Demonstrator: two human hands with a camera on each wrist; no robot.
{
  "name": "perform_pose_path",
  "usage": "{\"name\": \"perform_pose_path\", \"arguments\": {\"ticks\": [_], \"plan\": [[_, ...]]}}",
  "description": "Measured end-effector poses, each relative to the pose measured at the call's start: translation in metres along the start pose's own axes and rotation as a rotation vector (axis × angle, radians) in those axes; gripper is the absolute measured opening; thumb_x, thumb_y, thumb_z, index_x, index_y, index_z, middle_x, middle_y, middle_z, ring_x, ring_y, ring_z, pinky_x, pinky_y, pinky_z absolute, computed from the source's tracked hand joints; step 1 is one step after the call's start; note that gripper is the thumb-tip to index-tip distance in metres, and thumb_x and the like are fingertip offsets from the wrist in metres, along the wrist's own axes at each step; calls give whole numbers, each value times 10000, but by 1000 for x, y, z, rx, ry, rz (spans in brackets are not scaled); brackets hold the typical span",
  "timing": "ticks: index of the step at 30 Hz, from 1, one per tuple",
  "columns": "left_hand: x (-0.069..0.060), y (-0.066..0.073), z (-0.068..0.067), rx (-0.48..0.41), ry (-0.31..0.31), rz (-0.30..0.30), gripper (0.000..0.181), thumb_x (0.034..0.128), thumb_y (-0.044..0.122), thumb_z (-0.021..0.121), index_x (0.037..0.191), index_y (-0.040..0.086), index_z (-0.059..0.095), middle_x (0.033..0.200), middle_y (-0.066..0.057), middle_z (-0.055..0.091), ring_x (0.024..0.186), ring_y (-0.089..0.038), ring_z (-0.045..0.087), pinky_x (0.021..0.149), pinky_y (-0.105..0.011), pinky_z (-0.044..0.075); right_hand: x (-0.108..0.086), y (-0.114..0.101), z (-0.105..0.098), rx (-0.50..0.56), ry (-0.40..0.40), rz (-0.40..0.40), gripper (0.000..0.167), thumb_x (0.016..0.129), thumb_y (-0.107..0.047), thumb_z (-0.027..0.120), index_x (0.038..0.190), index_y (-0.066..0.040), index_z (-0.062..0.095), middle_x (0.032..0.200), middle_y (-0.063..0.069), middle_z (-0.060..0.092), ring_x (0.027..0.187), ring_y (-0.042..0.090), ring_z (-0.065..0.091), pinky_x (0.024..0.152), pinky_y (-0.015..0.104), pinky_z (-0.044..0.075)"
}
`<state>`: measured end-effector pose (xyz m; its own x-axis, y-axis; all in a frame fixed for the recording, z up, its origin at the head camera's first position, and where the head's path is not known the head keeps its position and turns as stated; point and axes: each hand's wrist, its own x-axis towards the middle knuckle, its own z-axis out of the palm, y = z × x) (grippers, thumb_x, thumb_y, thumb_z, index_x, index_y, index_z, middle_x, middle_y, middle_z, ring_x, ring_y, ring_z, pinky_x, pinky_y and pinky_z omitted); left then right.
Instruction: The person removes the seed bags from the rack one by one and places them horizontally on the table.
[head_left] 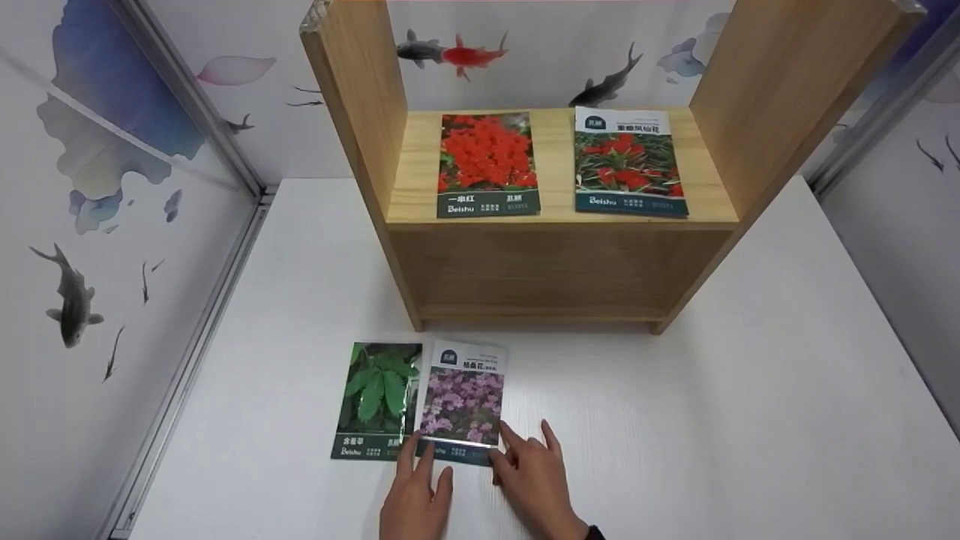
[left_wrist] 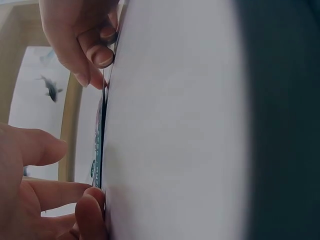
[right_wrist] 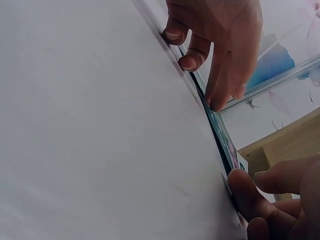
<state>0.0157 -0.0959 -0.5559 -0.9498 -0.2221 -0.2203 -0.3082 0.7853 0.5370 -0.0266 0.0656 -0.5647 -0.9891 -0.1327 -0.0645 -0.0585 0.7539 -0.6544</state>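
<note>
On the white table lies a seed packet with purple flowers (head_left: 463,401), face up and slightly slanted. My left hand (head_left: 416,499) is at its lower left corner, with fairly straight fingertips touching its edge. At the lower right side of that packet, my right hand (head_left: 536,480) touches the edge with thumb and index finger. Close on its left is a green-leaf seed packet (head_left: 379,394), its lower right corner partly hidden by my left fingers. From the side, the right wrist view shows the purple-flower packet's thin edge (right_wrist: 215,127) between both hands (right_wrist: 220,45).
Behind the packets stands a wooden shelf (head_left: 540,274). On its upper board lie a red-flower packet (head_left: 487,161) at left and another red-flower packet (head_left: 628,165) at right. White walls with painted fish (head_left: 73,296) enclose the table (head_left: 765,420).
</note>
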Motion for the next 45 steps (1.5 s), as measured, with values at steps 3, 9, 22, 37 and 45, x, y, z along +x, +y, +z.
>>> {"name": "perform_pose_path", "arguments": {"ticks": [3,9,22,37,45], "plan": [[0,1,0,-4,13,7,497,838,342,594,1211,17,544,1375,-94,308,625,-61,494,520,-260,401,-1,1,-1,3,4,-1,429,823,-278,620,1188,-56,582,434,-245,418,509,0,404,1031,487,124],[-2,3,1,-12,20,12,488,839,334,599,1209,20,547,1379,-79,301,604,-38,468,516,-248,392,-1,2,-2,-14,11,-9,422,825,-276,614,1177,-45,587,432,-247,419,520,2,414,1029,491,131],[-4,13,1,-66,51,23,496,826,316,619,1264,117,493,1366,-43,289,554,-13,428,472,-223,354,0,12,-16,168,4,30,460,849,-225,588,1270,-66,494,548,-182,524,525,-25,502,1037,460,149],[16,52,-29,-323,55,219,556,881,463,489,1364,222,358,1361,4,340,774,-24,516,634,-251,447,9,25,-72,539,184,109,487,867,-451,513,1298,-230,453,707,-51,622,743,90,580,847,374,388],[26,89,-37,-420,39,430,571,898,490,427,1399,270,265,1359,31,331,804,-45,516,634,-256,447,15,35,-113,572,234,39,458,894,-356,521,1326,-247,415,753,-24,639,827,100,584,843,358,368]]}}
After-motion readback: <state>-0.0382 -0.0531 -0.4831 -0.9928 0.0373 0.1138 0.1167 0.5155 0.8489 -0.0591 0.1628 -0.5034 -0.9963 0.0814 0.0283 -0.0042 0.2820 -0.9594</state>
